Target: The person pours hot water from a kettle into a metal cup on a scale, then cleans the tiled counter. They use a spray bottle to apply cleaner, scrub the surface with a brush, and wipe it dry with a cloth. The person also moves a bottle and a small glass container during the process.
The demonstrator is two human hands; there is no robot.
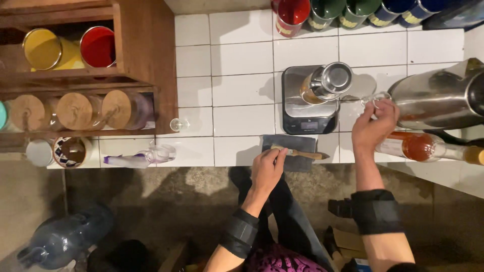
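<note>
On white tiled desk (242,60): left hand (267,168) closed on wooden-handled brush (298,152) over grey cloth (292,160). Right hand (374,126) pinches small glass (374,99) beside metal cup (327,82) on scale (308,118).

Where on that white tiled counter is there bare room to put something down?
The widest bare tiles lie between the wooden shelf and the scale. It is crowded on the right: the right hand holds a small glass beside the steel kettle and bottle.

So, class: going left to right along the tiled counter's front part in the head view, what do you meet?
Small clear glass → left hand on a brush lying on a grey cloth → scale carrying a metal jug → right hand → steel kettle.
</note>
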